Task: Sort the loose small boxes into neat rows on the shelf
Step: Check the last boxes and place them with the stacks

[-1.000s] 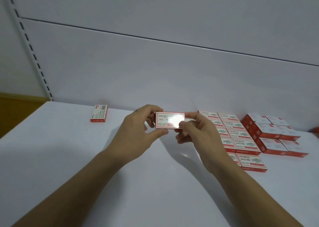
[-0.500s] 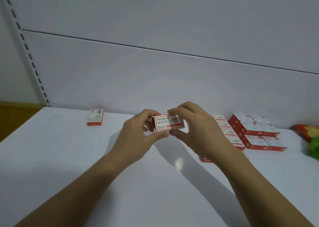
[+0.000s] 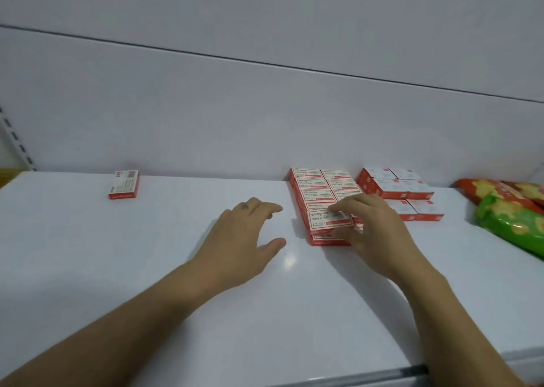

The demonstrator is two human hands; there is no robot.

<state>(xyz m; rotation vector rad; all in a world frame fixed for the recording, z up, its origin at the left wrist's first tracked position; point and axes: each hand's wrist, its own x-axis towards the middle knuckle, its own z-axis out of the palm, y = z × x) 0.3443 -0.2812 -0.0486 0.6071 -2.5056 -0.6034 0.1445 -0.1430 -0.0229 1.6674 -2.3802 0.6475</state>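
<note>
The right hand (image 3: pixel 374 230) pinches a small red-and-white cardboard box (image 3: pixel 326 219) at its right end, fingers curled over the far edge and thumb under the near one, a grip that leaves the printed face up and the left edge free to line up with its neighbours. The box is at the near end of a block of matching boxes (image 3: pixel 312 185), laid flat in two columns running back to the rear wall. It is tilted slightly over another box whose red edge shows beneath (whether it rests on that box or hovers just above it, I cannot tell). The placement looks nearly done, needing a squaring nudge. The left hand (image 3: pixel 244 239) is empty, its fingers loosely spread low over the white shelf (image 3: pixel 147 269) just beside the block, probably ready to steady the row or reach away. A lone red-and-white box (image 3: pixel 124 184) lies well apart at the far left near the wall, turned differently from the rows, so it likely goes next. To the right of the block sits a stack of larger red-and-white cartons (image 3: pixel 391 188), and beyond it lie orange and green snack bags (image 3: pixel 506 213).
</note>
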